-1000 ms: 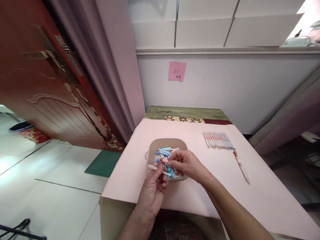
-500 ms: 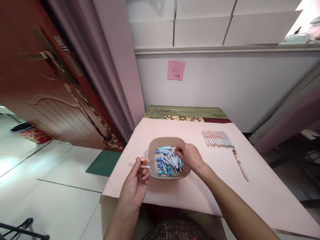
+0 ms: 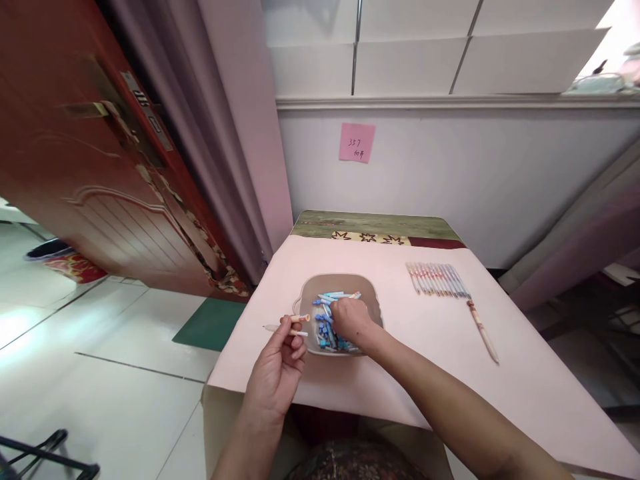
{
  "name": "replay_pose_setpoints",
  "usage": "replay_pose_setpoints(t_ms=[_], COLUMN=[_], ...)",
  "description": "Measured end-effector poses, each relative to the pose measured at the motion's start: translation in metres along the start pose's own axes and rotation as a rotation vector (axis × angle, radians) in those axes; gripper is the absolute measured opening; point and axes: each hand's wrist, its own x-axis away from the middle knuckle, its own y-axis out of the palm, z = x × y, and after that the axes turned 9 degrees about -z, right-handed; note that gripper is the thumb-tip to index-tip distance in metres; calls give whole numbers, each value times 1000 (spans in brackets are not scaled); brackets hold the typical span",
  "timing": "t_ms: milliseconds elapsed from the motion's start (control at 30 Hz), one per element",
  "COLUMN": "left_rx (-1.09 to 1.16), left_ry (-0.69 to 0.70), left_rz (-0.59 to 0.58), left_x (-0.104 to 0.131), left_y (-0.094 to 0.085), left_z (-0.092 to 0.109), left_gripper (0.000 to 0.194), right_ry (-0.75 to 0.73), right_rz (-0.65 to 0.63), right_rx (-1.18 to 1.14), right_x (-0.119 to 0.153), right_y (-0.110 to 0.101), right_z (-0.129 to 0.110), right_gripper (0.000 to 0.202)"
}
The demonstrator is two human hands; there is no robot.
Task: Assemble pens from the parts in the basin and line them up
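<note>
Clock centred on bin: red door [image 3: 125, 180] at 10, pink sticky note [image 3: 357, 143] on wall at 12, pink-covered table [image 3: 395, 387] underneath. Pale pen piece [image 3: 273, 328] and orange tube [image 3: 299, 319] at 9; long axes roughly 9-to-3, piece's thin tip toward 9, tube's open end toward 3. Left hand [image 3: 280, 360] at 8, palm up, fingers closed on both. Bin [image 3: 311, 293] holds loose pen parts [image 3: 325, 328]. Right hand [image 3: 353, 320] inside, back up, forearm from 4; fingertips hidden, grip can't tell. Pen row [image 3: 437, 280] between 2 and 3.

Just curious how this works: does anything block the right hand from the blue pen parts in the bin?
Nothing visible does: the right hand is at the open bin, over the blue pen parts, its fingertips hidden.
</note>
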Motion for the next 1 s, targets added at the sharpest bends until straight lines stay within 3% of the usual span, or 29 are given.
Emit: replay_pose_setpoints(t_ms=[167, 467, 567, 767, 1000], left_rx=[17, 28, 24, 24, 10], left_ry=[-12, -20, -33, -25, -20], left_rz=[-5, 1, 0, 7, 2], left_x=[1, -4, -5, -5, -5], left_y=[-3, -6, -6, -6, -6], left_z=[0, 1, 0, 2, 0], left_gripper=[7, 8, 9, 8, 8], right_ry=[31, 178, 117, -158, -154], right_rz=[-2, 69, 58, -74, -71], right_rx=[18, 10, -1, -24, 39], right_x=[-3, 1, 8, 19, 18], right_y=[1, -24, -23, -9, -6], right_z=[2, 50, 46, 28, 22], right_gripper=[24, 28, 28, 23, 26])
